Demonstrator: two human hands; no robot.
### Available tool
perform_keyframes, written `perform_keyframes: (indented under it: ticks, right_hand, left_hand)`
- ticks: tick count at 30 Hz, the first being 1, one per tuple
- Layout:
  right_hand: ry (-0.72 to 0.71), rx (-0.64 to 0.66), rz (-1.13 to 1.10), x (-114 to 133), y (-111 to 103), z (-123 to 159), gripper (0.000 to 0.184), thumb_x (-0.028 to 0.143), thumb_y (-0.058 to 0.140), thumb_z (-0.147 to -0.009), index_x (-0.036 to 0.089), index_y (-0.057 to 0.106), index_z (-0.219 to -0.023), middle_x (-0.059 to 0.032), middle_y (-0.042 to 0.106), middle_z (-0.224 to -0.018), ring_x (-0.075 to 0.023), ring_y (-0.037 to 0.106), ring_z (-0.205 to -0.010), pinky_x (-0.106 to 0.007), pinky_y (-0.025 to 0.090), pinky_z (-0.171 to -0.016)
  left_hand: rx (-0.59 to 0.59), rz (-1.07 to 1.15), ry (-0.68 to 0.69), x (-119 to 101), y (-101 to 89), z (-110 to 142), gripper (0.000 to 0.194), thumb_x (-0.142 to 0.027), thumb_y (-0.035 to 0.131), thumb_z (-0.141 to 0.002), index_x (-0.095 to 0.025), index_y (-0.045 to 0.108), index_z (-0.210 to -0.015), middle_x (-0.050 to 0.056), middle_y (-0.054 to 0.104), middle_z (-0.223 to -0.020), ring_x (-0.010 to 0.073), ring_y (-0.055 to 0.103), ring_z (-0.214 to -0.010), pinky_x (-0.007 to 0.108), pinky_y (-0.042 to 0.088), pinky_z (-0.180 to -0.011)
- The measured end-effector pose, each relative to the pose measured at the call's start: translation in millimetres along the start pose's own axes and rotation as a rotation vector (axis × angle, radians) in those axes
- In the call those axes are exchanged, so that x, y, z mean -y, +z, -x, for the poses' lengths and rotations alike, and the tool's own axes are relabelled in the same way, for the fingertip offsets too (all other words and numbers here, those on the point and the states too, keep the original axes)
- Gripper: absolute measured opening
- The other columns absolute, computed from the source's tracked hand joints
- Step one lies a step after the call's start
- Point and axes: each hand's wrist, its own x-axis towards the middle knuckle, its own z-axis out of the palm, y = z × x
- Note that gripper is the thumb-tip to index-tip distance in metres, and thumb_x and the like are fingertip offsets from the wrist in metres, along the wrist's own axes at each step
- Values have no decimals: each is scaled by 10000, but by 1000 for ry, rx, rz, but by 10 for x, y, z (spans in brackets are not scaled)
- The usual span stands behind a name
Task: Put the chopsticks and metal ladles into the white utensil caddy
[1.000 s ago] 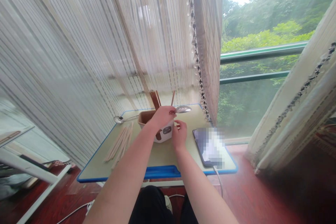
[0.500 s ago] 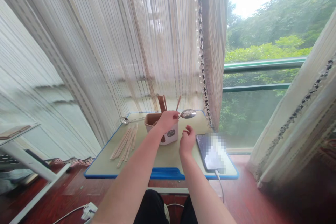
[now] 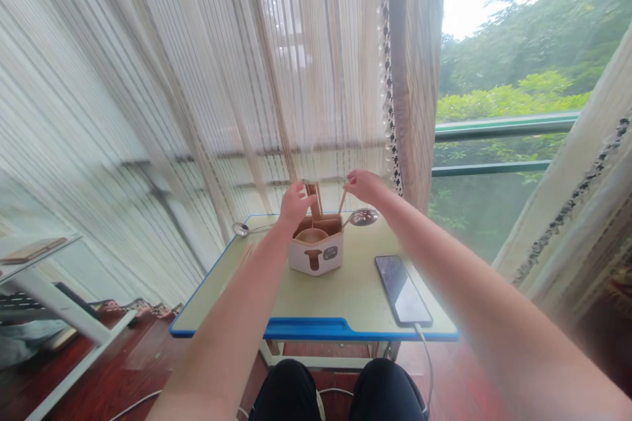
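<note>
A white and brown utensil holder point(image 3: 316, 263) stands on the small table. Dark chopsticks point(image 3: 315, 202) stick up at its back. My left hand point(image 3: 295, 204) is over its left rim beside these chopsticks, fingers apart and holding nothing I can see. At the right, my right hand point(image 3: 364, 185) pinches the top of a single chopstick point(image 3: 342, 201) whose lower end is inside the holder. A slotted spoon point(image 3: 364, 216) leans out over the right rim, below my right hand. On the left lies a small skimmer point(image 3: 240, 229). My left forearm mostly hides some pale chopsticks point(image 3: 247, 252).
The table point(image 3: 345, 302) has a blue edge. A phone point(image 3: 403, 291) with a charging cable point(image 3: 425, 348) lies at the right. String curtains point(image 3: 207, 79) hang close behind, and a window with a railing point(image 3: 503, 130) is at the right.
My left hand has moved from the slotted spoon to the left of the dark chopsticks. My right hand has risen from beside the phone to the single chopstick. The view has shifted slightly.
</note>
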Motion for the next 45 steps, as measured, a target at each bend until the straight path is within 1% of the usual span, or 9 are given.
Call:
perform_keyframes:
  ticks: [5, 10, 14, 20, 26, 29, 36, 41, 45]
  right_hand:
    - [-36, 154, 49, -9, 204, -121, 38, 138, 658, -663, 162, 632, -650, 10, 578, -562, -109, 495, -520, -254, 380, -571]
    - [-52, 229, 75, 114, 249, -179, 253, 214, 664, -705, 164, 624, -950, -29, 652, -753, -110, 548, -603, -218, 394, -563]
    - [-108, 319, 185, 272, 293, -243, 164, 221, 610, -739, 170, 651, -890, -26, 658, -760, -114, 564, -633, -206, 393, -561]
    - [-107, 470, 99, 408, 315, -324, 164, 212, 619, -718, 175, 669, -869, -20, 662, -695, -102, 566, -579, -193, 404, -517]
    - [-100, 510, 84, 510, 282, -331, 108, 201, 631, -717, 158, 678, -805, -31, 661, -668, -107, 586, -587, -193, 430, -521]
    - [-49, 552, 54, 547, 248, -305, 105, 220, 629, -731, 153, 682, -792, -47, 666, -701, -114, 593, -603, -208, 455, -534]
    - [16, 549, 3, 556, 204, -272, 146, 236, 645, -731, 158, 682, -848, -59, 676, -736, -125, 608, -632, -234, 495, -583]
    - [19, 564, -13, 559, 185, -246, 210, 246, 675, -706, 169, 678, -902, -56, 678, -753, -130, 607, -643, -242, 500, -594]
    - [9, 524, 35, 542, 151, -272, 286, 310, 649, -724, 154, 656, -964, -75, 673, -793, -150, 608, -673, -273, 498, -621]
  left_hand:
    - [239, 179, -7, 185, 50, -132, 434, -296, 692, -640, -153, 589, -1036, 112, 616, -1072, 191, 590, -945, 353, 467, -821]
    - [323, 298, -78, 265, 99, -209, 534, -293, 757, -558, -165, 600, -1051, 130, 624, -1059, 219, 595, -909, 393, 468, -786]
    - [404, 380, -68, 280, 86, -231, 446, -302, 747, -573, -170, 639, -985, 103, 647, -996, 214, 592, -891, 398, 459, -800]
    - [433, 460, -51, 292, 33, -190, 383, -291, 737, -589, -144, 665, -936, 87, 655, -885, 192, 585, -829, 364, 456, -767]
    - [339, 470, -68, 334, 84, -177, 355, -304, 724, -594, -145, 678, -908, 68, 647, -813, 155, 572, -733, 349, 447, -732]
    - [370, 481, -108, 338, 89, -184, 349, -314, 727, -589, -140, 683, -888, 66, 644, -792, 149, 564, -706, 350, 446, -713]
    - [418, 492, -141, 379, 72, -173, 341, -292, 736, -584, -134, 685, -882, 81, 657, -809, 175, 583, -746, 365, 451, -730]
    - [383, 469, -77, 478, 108, -169, 326, -274, 742, -572, -130, 692, -860, 74, 670, -819, 175, 591, -753, 372, 444, -789]
    - [443, 422, -40, 524, 40, -172, 347, -297, 741, -581, -136, 677, -882, 83, 671, -851, 184, 605, -790, 383, 451, -811]
